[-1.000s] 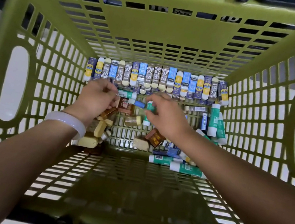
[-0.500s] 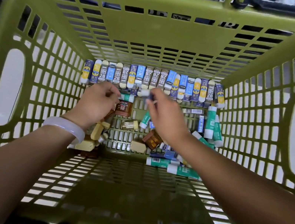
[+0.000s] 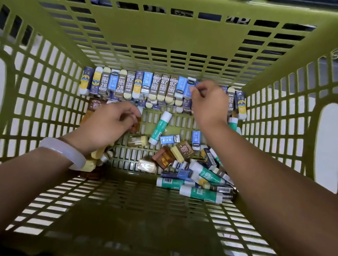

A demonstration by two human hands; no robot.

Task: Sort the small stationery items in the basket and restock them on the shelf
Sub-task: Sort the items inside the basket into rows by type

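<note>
both hands reach among erasers in basket.

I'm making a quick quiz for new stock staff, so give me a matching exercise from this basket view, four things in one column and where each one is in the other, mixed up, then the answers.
Things:
1. row of erasers
2. white bangle
3. green-and-white glue stick
4. right hand

Places:
A. on the left wrist
B. lying alone, tilted, mid-floor of the basket, between the two hands
C. lined up against the basket's far wall
D. at the right part of the row, fingers pinching an item there

Pairs: 1-C, 2-A, 3-B, 4-D
</note>
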